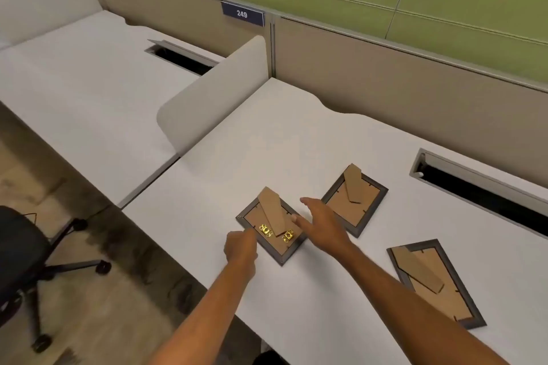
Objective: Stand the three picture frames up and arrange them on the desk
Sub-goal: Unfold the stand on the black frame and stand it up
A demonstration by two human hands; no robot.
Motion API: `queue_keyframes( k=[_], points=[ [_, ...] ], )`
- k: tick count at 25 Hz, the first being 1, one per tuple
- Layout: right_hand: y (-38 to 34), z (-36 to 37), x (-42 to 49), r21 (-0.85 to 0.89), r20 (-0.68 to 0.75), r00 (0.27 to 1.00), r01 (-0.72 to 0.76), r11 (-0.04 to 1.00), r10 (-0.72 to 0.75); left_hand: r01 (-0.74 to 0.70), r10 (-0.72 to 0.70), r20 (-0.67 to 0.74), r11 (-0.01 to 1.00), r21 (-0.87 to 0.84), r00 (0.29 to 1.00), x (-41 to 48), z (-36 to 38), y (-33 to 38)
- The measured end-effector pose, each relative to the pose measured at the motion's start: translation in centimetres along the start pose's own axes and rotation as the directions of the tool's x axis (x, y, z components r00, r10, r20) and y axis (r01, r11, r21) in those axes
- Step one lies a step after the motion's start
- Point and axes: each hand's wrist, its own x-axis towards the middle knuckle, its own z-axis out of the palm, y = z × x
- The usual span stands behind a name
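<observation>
Three dark-framed picture frames lie face down on the white desk (296, 139), brown backs and cardboard easel flaps up. The left frame (268, 224) has two brass clips near its lower edge. My left hand (240, 247) touches that frame's lower-left corner, fingers curled. My right hand (323, 224) hovers with fingers spread at the frame's right edge, between it and the middle frame (354, 201). The right frame (436, 281) lies apart near the desk's front, partly crossed by my right forearm.
A cable slot (480, 190) with a raised lid runs along the desk's back right. A rounded white divider (216, 95) separates this desk from the neighbouring one. Beige partition with a "249" label (242, 13) stands behind. A black office chair (26, 258) sits on the floor at left.
</observation>
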Motion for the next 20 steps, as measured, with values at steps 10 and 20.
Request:
queue_keyframes(
  k=[10, 20],
  points=[
    [-0.9, 3.0, 2.1, -0.028, 0.069, 0.989, -0.133, 0.991, 0.135, 0.166, -0.158, 0.061, 0.972, -0.163, 0.985, 1.3, 1.5, -1.5],
    [0.0, 3.3, 2.6, 0.209, 0.045, 0.974, -0.228, 0.951, 0.224, 0.317, -0.292, 0.124, 0.890, -0.328, 0.948, 1.6, 2.0, -0.7]
  ],
)
